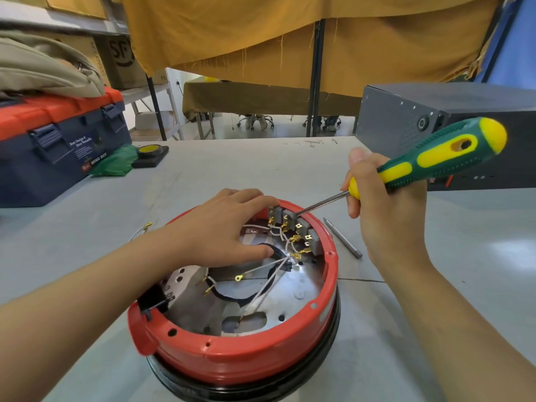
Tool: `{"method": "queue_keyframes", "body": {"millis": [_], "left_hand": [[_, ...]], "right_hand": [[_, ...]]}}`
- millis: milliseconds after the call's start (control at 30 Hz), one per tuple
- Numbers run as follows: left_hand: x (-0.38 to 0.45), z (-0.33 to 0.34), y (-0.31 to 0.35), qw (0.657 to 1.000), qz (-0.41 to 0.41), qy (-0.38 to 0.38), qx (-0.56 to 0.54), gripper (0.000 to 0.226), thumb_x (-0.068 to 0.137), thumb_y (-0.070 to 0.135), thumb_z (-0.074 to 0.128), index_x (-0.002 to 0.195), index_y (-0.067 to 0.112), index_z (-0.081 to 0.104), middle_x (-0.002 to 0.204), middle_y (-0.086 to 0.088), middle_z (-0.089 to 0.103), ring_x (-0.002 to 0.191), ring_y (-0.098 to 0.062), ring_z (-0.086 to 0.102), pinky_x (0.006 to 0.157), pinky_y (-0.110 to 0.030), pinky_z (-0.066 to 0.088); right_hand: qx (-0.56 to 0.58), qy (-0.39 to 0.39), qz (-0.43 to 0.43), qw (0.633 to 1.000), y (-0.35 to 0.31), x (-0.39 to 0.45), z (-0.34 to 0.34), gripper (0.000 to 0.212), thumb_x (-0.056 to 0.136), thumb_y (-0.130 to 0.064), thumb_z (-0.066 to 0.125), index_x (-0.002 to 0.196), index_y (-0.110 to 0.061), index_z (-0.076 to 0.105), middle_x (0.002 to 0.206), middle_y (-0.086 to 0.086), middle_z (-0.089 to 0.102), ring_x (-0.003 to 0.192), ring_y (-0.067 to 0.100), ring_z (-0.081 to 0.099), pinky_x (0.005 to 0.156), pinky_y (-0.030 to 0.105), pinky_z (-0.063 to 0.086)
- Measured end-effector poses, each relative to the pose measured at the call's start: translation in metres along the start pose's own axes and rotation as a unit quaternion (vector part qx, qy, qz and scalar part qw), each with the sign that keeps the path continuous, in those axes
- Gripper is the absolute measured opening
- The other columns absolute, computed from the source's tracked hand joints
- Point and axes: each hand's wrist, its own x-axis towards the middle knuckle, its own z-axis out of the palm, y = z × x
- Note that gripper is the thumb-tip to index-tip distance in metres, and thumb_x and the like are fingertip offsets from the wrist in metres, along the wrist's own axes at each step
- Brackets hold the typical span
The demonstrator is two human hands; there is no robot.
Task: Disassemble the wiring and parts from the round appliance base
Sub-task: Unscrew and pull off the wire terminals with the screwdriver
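Round red plastic base [237, 352] with its shiny metal floor sits mid-table. Left hand [220, 227] lies flat, fingers spread over the white wires [269, 282]. Right hand [385, 204] grips the ribbed green-yellow screwdriver [435, 161], tip on the grey terminal blocks [293, 217] at 1 o'clock.

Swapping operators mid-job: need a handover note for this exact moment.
Left hand: open, resting inside the round red appliance base on the grey table.
Right hand: grips the green-and-yellow screwdriver, tip at the grey terminal blocks on the far rim.
Done: some white ring-terminal wires lie loose.
Left: blocks still seated, several brass connectors attached.
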Motion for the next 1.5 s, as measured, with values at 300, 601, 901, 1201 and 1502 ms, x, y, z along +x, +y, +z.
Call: {"method": "queue_keyframes", "body": {"millis": [300, 601, 901, 1201, 1502], "left_hand": [[0.003, -0.001, 0.003, 0.999, 0.030, 0.015, -0.034, 0.045, 0.081, 0.057, 0.051, 0.119, 0.032, 0.050, 0.117, 0.005, 0.053, 0.111, -0.016, 0.048, 0.096, -0.023, 0.030], [0.000, 0.009, 0.008, 0.996, -0.009, 0.039, -0.081, 0.029, 0.088, 0.044, 0.056, 0.116, 0.037, 0.059, 0.154, -0.002, 0.028, 0.144, -0.016, 0.019, 0.116, -0.043, 0.019], [0.002, 0.011, 0.007, 0.997, 0.002, 0.048, -0.062, 0.030, 0.088, 0.041, 0.056, 0.118, 0.036, 0.060, 0.152, -0.001, 0.030, 0.140, -0.017, 0.025, 0.114, -0.045, 0.022], [0.002, 0.011, 0.005, 0.998, 0.017, 0.043, -0.043, 0.036, 0.087, 0.045, 0.056, 0.121, 0.035, 0.059, 0.153, -0.002, 0.029, 0.141, -0.020, 0.025, 0.114, -0.044, 0.022], [0.003, 0.010, 0.006, 0.998, 0.013, 0.047, -0.037, 0.032, 0.088, 0.042, 0.056, 0.120, 0.034, 0.059, 0.153, -0.002, 0.029, 0.141, -0.019, 0.025, 0.114, -0.038, 0.021]], "right_hand": [[-0.042, -0.022, -0.038, 0.998, -0.002, 0.001, -0.002, 0.037, 0.086, -0.041, 0.048, 0.056, -0.019, 0.049, 0.043, -0.013, 0.049, 0.042, 0.005, 0.047, 0.050, 0.014, 0.037], [-0.103, -0.052, -0.086, 0.990, 0.001, -0.003, -0.002, 0.040, 0.088, -0.036, 0.046, 0.056, -0.012, 0.048, 0.051, -0.006, 0.049, 0.049, 0.006, 0.049, 0.054, 0.012, 0.037], [-0.122, -0.080, -0.110, 0.983, -0.001, -0.003, -0.002, 0.033, 0.087, -0.032, 0.043, 0.056, -0.020, 0.042, 0.049, -0.009, 0.045, 0.050, 0.005, 0.047, 0.055, 0.012, 0.035], [-0.148, -0.106, -0.135, 0.974, -0.004, -0.007, 0.000, 0.033, 0.088, -0.028, 0.043, 0.059, -0.013, 0.041, 0.048, -0.005, 0.037, 0.052, 0.002, 0.043, 0.055, 0.010, 0.032], [-0.017, -0.012, 0.021, 1.000, 0.006, 0.002, 0.002, 0.032, 0.085, -0.020, 0.047, 0.053, -0.012, 0.045, 0.044, -0.007, 0.042, 0.042, 0.009, 0.038, 0.044, 0.019, 0.034]]}}
